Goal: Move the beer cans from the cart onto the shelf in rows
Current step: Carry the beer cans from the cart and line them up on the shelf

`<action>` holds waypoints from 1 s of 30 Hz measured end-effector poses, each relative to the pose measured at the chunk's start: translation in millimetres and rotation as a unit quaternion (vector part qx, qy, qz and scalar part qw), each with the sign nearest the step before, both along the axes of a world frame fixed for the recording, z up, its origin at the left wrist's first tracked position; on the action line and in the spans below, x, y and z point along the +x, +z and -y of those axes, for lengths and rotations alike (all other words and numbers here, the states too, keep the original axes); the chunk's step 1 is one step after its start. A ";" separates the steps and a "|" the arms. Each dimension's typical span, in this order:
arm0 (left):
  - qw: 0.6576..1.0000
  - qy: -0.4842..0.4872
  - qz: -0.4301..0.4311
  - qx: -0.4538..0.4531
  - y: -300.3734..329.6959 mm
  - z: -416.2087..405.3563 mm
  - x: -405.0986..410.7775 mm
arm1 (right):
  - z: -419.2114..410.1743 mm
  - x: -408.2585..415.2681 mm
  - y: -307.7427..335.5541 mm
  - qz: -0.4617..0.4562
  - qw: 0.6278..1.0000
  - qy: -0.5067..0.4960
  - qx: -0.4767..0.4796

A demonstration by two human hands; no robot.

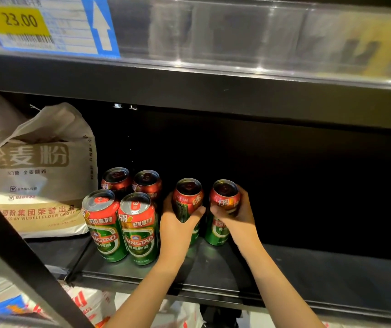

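Observation:
Several red-and-green beer cans stand on the black shelf (308,275). Two stand at the front left: one can (105,227) and its neighbour (140,229). Behind them are two more cans (116,179) (147,183). My left hand (177,229) grips a can (188,197) just right of that group. My right hand (237,215) grips another can (224,197) beside it, its base resting on the shelf. Both held cans are upright and close together. The cart is out of view.
A large flour sack (40,169) sits on the shelf left of the cans. The upper shelf edge (189,74) with a yellow price tag (14,20) hangs overhead. A black upright post (12,245) crosses the lower left. Bagged goods (90,304) lie below.

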State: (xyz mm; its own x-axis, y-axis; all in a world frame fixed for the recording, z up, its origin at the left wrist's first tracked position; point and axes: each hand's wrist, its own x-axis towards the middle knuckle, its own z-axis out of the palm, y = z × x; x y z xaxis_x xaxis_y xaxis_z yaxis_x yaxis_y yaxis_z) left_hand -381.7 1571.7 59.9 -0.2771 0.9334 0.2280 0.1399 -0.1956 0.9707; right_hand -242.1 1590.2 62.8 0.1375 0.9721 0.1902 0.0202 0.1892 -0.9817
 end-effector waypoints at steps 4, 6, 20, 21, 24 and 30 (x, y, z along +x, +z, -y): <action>0.994 0.029 -0.061 -0.081 -29.8 7.3 3.2 | 22.9 6.9 -28.8 0.005 0.999 0.015 -0.029; 0.988 0.054 -0.101 -0.108 -46.4 8.2 7.5 | 28.2 5.4 -45.8 0.016 0.998 0.012 -0.052; 0.988 0.077 -0.109 -0.083 -63.6 12.7 8.2 | 27.8 -5.0 -61.4 0.126 0.989 -0.061 -0.046; 0.985 0.083 -0.131 -0.081 -64.3 12.4 7.7 | 27.5 -4.7 -61.8 0.127 0.989 -0.065 -0.046; 0.979 0.082 -0.170 -0.075 -64.7 12.2 6.3 | 26.4 -4.1 -63.5 0.119 0.988 -0.077 -0.054; 0.980 0.074 -0.163 -0.084 -66.2 11.9 8.0 | 26.9 -4.9 -65.7 0.108 0.990 -0.068 -0.065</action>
State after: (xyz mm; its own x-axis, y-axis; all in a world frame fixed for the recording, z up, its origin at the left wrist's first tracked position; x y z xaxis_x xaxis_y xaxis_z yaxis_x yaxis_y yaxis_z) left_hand -373.6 1559.8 -6.3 -0.3501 0.9206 0.1732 0.4625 0.0091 0.8866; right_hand -247.0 1563.3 -2.8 0.2378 0.9658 0.1033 0.2489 0.0422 -0.9676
